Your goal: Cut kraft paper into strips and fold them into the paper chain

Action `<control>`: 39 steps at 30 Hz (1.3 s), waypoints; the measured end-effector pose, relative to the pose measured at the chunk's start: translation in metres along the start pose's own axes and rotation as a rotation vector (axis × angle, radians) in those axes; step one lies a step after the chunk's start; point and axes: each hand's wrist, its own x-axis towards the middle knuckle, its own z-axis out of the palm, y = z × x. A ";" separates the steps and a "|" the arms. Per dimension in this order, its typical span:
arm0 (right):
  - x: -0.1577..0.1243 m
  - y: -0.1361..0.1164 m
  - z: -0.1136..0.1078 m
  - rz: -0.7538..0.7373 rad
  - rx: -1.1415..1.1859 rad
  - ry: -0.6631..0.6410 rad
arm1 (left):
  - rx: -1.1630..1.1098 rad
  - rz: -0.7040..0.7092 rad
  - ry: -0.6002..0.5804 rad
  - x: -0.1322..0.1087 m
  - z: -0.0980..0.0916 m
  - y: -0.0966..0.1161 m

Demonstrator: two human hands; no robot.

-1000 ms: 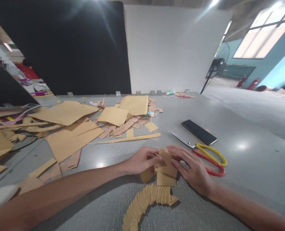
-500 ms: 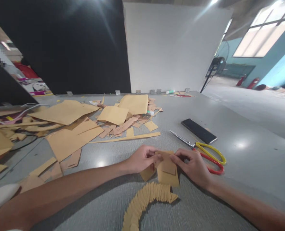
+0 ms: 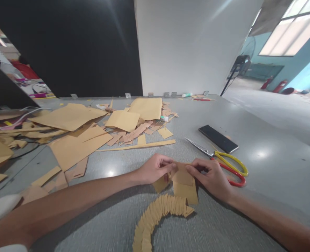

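Both of my hands pinch a small brown paper piece [image 3: 184,174] that overlaps a lighter brown paper strip [image 3: 186,191] beneath it. My left hand [image 3: 157,170] grips its left edge between thumb and fingers. On the opposite edge, my right hand [image 3: 209,175] presses with thumb and forefinger. Another small paper square [image 3: 161,184] lies under the left fingers, partly hidden. Just below the hands, a folded, pleated paper chain [image 3: 160,210] curves across the table. Scissors [image 3: 223,159] with yellow and red handles lie beyond my right hand, their blades pointing away to the left.
A black phone [image 3: 218,138] lies behind the scissors. Brown paper sheets [image 3: 78,147] and scraps spread over the left and back of the grey table [image 3: 270,178]. A glue stick [image 3: 164,118] rests among the scraps. Black and white panels [image 3: 188,49] stand along the back edge.
The camera view has tilted slightly, so the scene sits a little higher. Both hands keep hold of the paper, and the upper piece lies flatter and squarer between them.
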 end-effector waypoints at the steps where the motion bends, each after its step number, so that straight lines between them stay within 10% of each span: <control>1: 0.000 0.000 0.000 0.003 0.005 -0.004 | -0.002 0.000 -0.006 0.000 0.000 0.000; 39: 0.000 -0.002 0.000 0.064 0.076 0.011 | 0.002 -0.032 -0.002 -0.002 0.000 0.005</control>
